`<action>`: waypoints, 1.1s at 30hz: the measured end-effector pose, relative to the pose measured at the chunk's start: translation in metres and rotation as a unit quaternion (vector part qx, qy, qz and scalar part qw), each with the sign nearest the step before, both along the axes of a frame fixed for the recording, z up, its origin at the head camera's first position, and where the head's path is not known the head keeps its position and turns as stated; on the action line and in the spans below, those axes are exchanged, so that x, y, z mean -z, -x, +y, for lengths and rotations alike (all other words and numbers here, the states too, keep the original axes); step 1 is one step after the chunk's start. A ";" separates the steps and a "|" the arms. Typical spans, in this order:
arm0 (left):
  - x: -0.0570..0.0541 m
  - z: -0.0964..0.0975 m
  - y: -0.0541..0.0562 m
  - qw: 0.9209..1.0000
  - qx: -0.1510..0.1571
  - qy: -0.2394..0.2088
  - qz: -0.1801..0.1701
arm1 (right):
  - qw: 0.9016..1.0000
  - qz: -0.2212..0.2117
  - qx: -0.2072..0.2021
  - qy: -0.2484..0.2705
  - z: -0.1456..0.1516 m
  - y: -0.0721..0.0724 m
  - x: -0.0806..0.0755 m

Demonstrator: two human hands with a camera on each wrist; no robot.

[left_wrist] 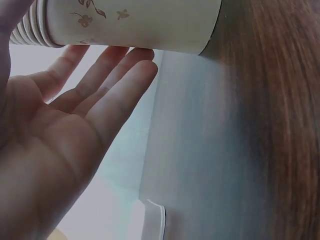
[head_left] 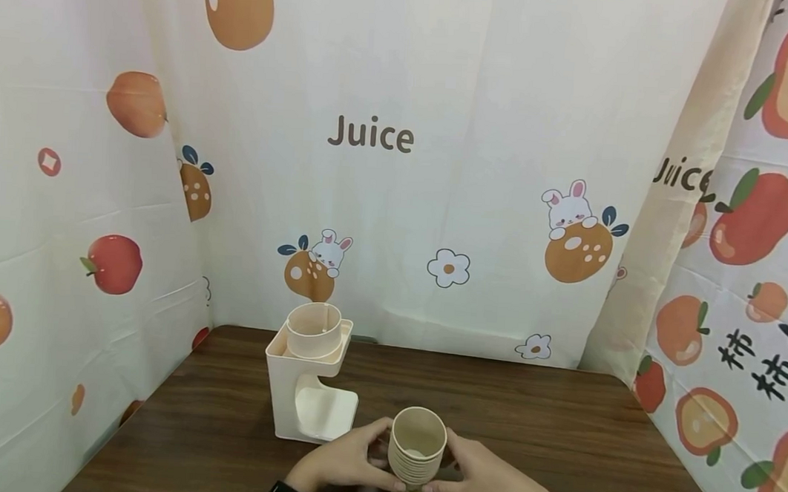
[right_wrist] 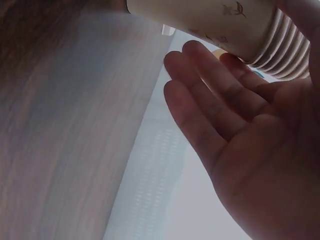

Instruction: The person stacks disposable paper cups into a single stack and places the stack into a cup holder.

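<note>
A stack of cream paper cups (head_left: 416, 455) with small brown flower prints stands upright near the front of the table, open mouths up. My left hand (head_left: 355, 456) holds it from the left, thumb at the front and fingers reaching round the far side. From the right, my right hand (head_left: 492, 478) grips it the same way. Several stacked rims show in the left wrist view above the flower-printed wall of the lowest cup (left_wrist: 145, 22). That cup's base is right at the table top. In the right wrist view the fingers (right_wrist: 200, 95) lie along the printed cup wall (right_wrist: 205, 20).
Left of the stack and farther back stands a cream plastic holder (head_left: 282, 400) with a round tube (head_left: 314, 331) on top and a low shelf at its right. The dark wood table (head_left: 526, 409) ends at fruit-printed curtains (head_left: 396, 201) behind and at both sides.
</note>
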State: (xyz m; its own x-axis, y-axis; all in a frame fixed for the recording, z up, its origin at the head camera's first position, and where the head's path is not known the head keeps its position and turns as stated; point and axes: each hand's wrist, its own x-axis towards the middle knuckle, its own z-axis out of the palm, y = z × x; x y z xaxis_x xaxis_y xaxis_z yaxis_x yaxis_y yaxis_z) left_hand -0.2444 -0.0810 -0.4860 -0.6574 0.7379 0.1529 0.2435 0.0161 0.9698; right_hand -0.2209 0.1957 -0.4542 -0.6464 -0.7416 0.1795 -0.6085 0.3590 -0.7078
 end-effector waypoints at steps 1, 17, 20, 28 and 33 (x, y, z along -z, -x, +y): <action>-0.001 0.000 0.000 1.000 -0.001 -0.001 0.002 | 1.000 0.001 -0.001 0.001 0.000 0.000 0.001; -0.026 -0.006 -0.007 0.996 -0.043 -0.007 0.075 | 0.998 0.014 0.013 0.056 -0.012 0.003 -0.008; -0.035 -0.007 -0.009 0.996 -0.045 -0.011 0.073 | 0.996 0.029 0.007 0.084 -0.016 0.004 -0.011; -0.061 -0.014 -0.018 0.989 -0.104 -0.008 0.100 | 0.990 0.068 0.009 0.125 -0.032 0.008 -0.029; -0.074 -0.020 -0.023 0.979 -0.148 -0.003 0.137 | 0.988 0.081 0.007 0.134 -0.041 0.012 -0.038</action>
State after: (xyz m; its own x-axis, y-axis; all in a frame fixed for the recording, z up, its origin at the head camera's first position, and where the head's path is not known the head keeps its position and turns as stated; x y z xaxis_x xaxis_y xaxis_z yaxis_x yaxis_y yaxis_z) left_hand -0.2212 -0.1011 -0.4119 -0.7763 0.5192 0.3574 0.4802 0.1197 0.8690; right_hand -0.2328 0.1549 -0.4164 -0.6021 -0.6447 0.4710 -0.7185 0.1802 -0.6718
